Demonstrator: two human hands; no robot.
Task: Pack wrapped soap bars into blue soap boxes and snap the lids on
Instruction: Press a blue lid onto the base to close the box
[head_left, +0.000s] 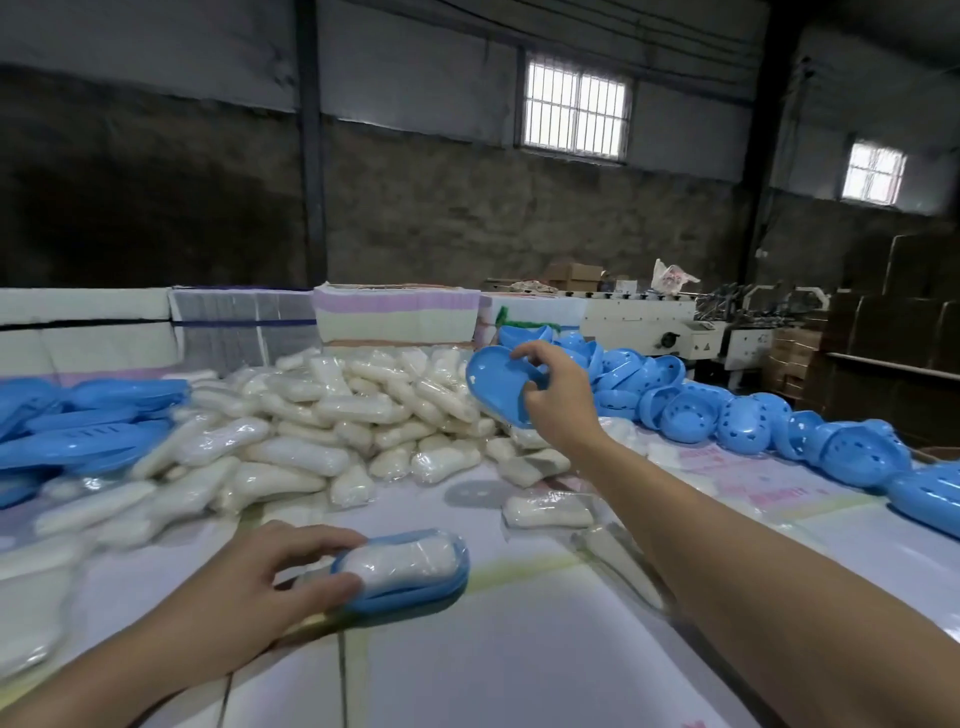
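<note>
A blue soap box base (415, 590) lies on the table near me with a wrapped white soap bar (400, 561) in it. My left hand (249, 587) grips its left end, thumb in front and fingers behind. My right hand (556, 395) is raised over the far side of the table and holds a blue lid (496, 384) by its right edge, tilted up on its side. A big heap of wrapped soap bars (322, 431) fills the middle of the table.
Stacked blue lids (78, 426) lie at the left. A row of nested perforated blue box parts (737, 415) runs along the right edge. One loose wrapped bar (548, 509) lies in mid-table. Stacked sheets (395, 312) and a machine (675, 332) stand behind.
</note>
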